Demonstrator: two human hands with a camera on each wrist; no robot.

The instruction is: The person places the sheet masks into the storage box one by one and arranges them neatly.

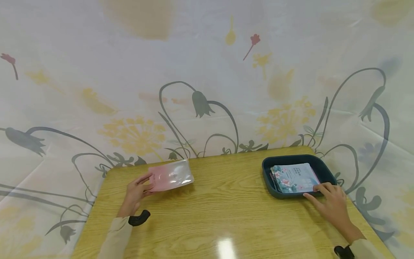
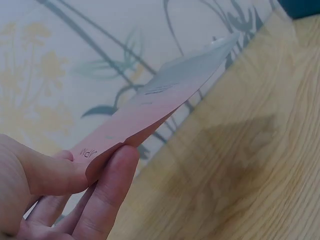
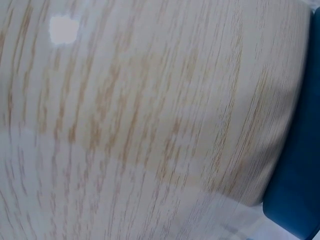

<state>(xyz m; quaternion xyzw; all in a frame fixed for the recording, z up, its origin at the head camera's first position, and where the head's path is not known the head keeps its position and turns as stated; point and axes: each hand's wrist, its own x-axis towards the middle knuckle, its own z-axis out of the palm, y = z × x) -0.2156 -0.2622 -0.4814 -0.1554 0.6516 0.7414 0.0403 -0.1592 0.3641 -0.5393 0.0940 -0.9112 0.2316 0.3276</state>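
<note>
In the head view my left hand (image 1: 136,190) pinches the near end of a flat sachet (image 1: 171,176), which looks like a face-mask packet. Pink at my fingers, it fades to shiny silver at the far end. The left wrist view shows my thumb above and fingers below the sachet (image 2: 150,102), held tilted over the table. At the right, my right hand (image 1: 331,205) is at the front rim of a dark blue-green tray (image 1: 281,194). Its thumb is by the rim and an index finger by the corner of a floral sachet (image 1: 295,178). Whether they grip anything is unclear.
The tray holds a small pile of sachets, the floral one on top. Both hands are over a wood-grain table (image 1: 226,208). Behind it hangs a pale floral backdrop (image 1: 210,64). The right wrist view shows the tray's wall (image 3: 295,180), with the hand out of sight.
</note>
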